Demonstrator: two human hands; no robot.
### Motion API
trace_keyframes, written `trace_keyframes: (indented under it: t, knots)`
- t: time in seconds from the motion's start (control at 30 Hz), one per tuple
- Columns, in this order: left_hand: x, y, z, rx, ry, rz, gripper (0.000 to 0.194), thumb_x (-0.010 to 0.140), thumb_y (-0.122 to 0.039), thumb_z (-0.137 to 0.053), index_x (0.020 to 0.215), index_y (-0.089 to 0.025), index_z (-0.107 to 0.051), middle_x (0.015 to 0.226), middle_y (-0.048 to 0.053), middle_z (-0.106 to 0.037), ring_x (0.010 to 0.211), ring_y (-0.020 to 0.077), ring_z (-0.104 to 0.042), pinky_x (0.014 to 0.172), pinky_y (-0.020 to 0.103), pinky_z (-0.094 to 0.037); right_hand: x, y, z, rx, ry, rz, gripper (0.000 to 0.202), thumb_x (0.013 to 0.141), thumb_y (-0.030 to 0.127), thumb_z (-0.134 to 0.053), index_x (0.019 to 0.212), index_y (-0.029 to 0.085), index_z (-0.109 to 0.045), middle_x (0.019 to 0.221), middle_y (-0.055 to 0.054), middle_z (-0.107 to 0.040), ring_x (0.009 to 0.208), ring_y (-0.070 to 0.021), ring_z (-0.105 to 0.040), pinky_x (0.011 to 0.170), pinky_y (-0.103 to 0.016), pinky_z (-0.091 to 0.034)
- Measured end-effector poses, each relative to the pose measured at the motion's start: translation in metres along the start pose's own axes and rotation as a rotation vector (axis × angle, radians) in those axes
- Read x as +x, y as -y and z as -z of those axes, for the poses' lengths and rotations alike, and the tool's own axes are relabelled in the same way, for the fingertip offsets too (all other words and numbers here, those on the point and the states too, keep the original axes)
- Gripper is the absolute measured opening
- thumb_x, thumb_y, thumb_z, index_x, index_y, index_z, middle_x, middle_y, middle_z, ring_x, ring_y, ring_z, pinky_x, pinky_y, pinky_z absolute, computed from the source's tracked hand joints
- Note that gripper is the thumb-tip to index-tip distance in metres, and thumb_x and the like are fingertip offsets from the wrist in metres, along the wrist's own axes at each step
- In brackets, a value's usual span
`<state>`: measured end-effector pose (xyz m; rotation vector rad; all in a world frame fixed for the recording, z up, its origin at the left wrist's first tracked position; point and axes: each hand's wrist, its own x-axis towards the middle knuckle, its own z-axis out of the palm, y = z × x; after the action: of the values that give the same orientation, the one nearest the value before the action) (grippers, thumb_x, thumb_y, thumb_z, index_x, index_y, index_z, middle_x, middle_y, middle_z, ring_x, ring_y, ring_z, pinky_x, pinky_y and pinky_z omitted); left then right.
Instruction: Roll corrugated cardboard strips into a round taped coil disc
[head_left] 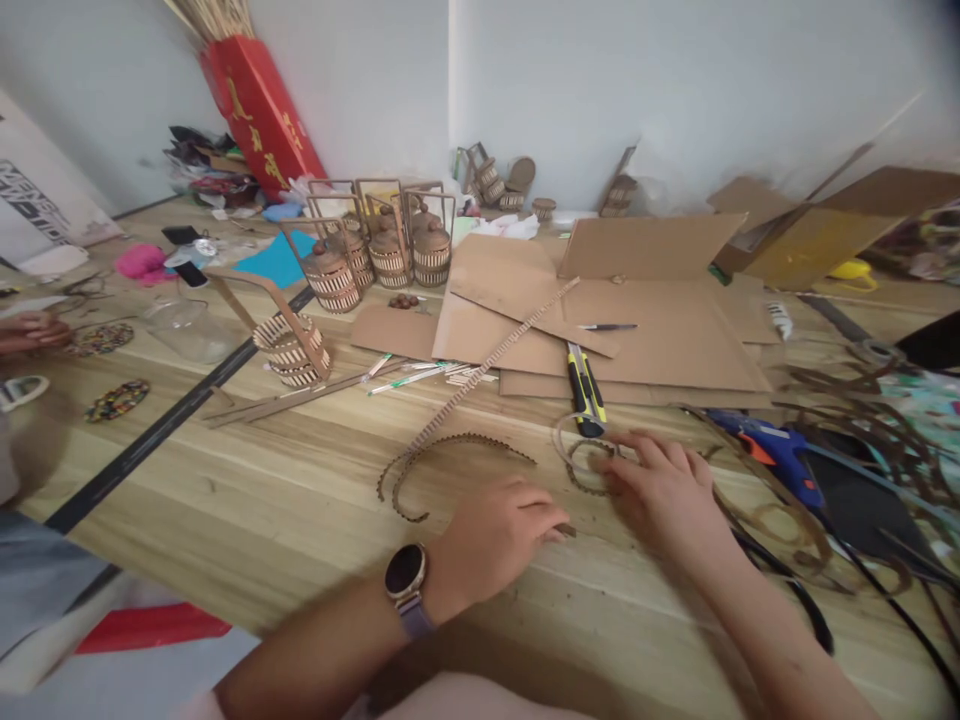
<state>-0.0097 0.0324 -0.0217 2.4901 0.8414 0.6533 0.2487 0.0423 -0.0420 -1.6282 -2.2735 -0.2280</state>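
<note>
A pale smooth ring (556, 440) and a dark notched ring (581, 489) overlapped in my view above the tabletop (300, 540), between its near edge and the utility knife (581, 385). They were just left of my right hand's (667, 490) fingertips, the nearer hand; blur kept me from telling whether that grip pinched either rim. My left hand (491, 535), closer to the near edge, had its grip closed on a short dark-brown piece (568, 530), whose long axis pointed rightward. To the left I saw a thin, toothed curved strip (465, 440), and a slatted strip (480, 375) running straight toward the far edge, over matt brown cardboard (660, 340). Toward the right edge lay a blue plastic glue gun (780, 455); farther off stood slatted, round-lidded baskets (330, 280).
</note>
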Motion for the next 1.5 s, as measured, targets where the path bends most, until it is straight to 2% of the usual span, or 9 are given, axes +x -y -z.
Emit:
trace_keyframes:
  t: [0.17, 0.3, 0.47, 0.6, 0.7, 0.9, 1.1, 1.27, 1.5]
  knots:
    - [0.0, -0.003, 0.004, 0.113, -0.158, -0.12, 0.025, 0.099, -0.026, -0.05, 0.094, -0.015, -0.073, 0.134, 0.012, -0.061, 0.125, 0.0236, -0.054, 0.104, 0.038, -0.047, 0.0, 0.024, 0.017, -0.06, -0.062, 0.181, 0.025, 0.088, 0.01, -0.053, 0.096, 0.029, -0.068, 0.114, -0.003, -0.074, 0.123, -0.0303, -0.054, 0.097, -0.049, -0.029]
    - [0.001, -0.006, 0.011, -0.062, -0.069, -0.172, 0.028, 0.1, -0.023, -0.048, 0.099, -0.01, -0.073, 0.116, 0.014, -0.07, 0.114, 0.0216, -0.061, 0.101, 0.033, -0.048, -0.006, 0.05, 0.04, 0.109, -0.107, 0.269, 0.027, 0.088, 0.01, -0.05, 0.097, 0.03, -0.065, 0.1, 0.001, -0.077, 0.113, -0.0266, -0.061, 0.103, -0.048, -0.024]
    - [0.001, -0.006, 0.027, -0.513, 0.049, -0.112, 0.021, 0.095, -0.028, -0.06, 0.097, -0.014, -0.076, 0.097, 0.008, -0.075, 0.095, 0.017, -0.068, 0.091, 0.026, -0.049, -0.019, 0.056, 0.055, 0.62, -0.061, 0.044, 0.017, 0.09, 0.032, -0.061, 0.106, 0.031, -0.067, 0.105, -0.004, -0.075, 0.106, -0.025, -0.067, 0.094, -0.039, -0.046]
    - [0.0, -0.002, 0.032, -0.9, 0.051, -0.068, 0.033, 0.09, -0.043, -0.065, 0.097, -0.013, -0.077, 0.093, 0.012, -0.077, 0.087, 0.0178, -0.069, 0.084, 0.028, -0.052, -0.036, 0.045, 0.041, 1.075, -0.081, -0.248, 0.033, 0.086, 0.047, -0.065, 0.113, 0.028, -0.07, 0.108, -0.009, -0.075, 0.103, -0.0278, -0.07, 0.085, -0.035, -0.057]
    - [0.0, 0.004, 0.03, -1.054, 0.072, -0.017, 0.037, 0.085, -0.049, -0.068, 0.095, -0.015, -0.078, 0.09, 0.011, -0.077, 0.084, 0.0177, -0.068, 0.083, 0.029, -0.052, -0.045, 0.04, 0.025, 1.284, -0.084, -0.46, 0.034, 0.088, 0.054, -0.06, 0.104, 0.027, -0.073, 0.103, -0.011, -0.076, 0.1, -0.0283, -0.071, 0.084, -0.037, -0.058]
    - [0.002, 0.015, 0.03, -1.252, 0.18, 0.085, 0.037, 0.077, -0.05, -0.078, 0.087, -0.015, -0.078, 0.095, 0.012, -0.075, 0.086, 0.0191, -0.07, 0.081, 0.03, -0.054, -0.043, 0.042, 0.025, 1.293, -0.047, -0.517, 0.031, 0.08, 0.055, -0.07, 0.078, 0.024, -0.072, 0.085, -0.008, -0.072, 0.088, -0.0251, -0.069, 0.075, -0.034, -0.057]
    - [0.004, 0.01, 0.031, -1.09, 0.318, 0.073, 0.042, 0.08, -0.056, -0.072, 0.088, -0.016, -0.079, 0.104, 0.011, -0.072, 0.089, 0.017, -0.067, 0.085, 0.028, -0.051, -0.029, 0.059, 0.048, 1.11, 0.103, -0.358, 0.032, 0.084, 0.054, -0.065, 0.077, 0.023, -0.074, 0.072, -0.005, -0.068, 0.068, -0.0179, -0.064, 0.061, -0.027, -0.052]
    - [0.005, 0.004, 0.028, -1.006, 0.312, 0.065, 0.048, 0.081, -0.061, -0.068, 0.091, -0.015, -0.08, 0.086, 0.008, -0.072, 0.076, 0.0147, -0.063, 0.076, 0.025, -0.048, -0.032, 0.059, 0.045, 1.174, 0.212, -0.342, 0.025, 0.085, 0.048, -0.067, 0.082, 0.024, -0.075, 0.076, -0.005, -0.069, 0.071, -0.0181, -0.064, 0.064, -0.028, -0.052]
    - [0.004, 0.011, 0.03, -1.233, 0.27, 0.03, 0.038, 0.076, -0.053, -0.076, 0.086, -0.017, -0.081, 0.084, 0.01, -0.074, 0.078, 0.0178, -0.064, 0.079, 0.029, -0.05, -0.04, 0.049, 0.03, 1.466, 0.091, -0.47, 0.019, 0.08, 0.045, -0.074, 0.083, 0.026, -0.075, 0.087, -0.006, -0.073, 0.09, -0.0231, -0.068, 0.079, -0.033, -0.054]
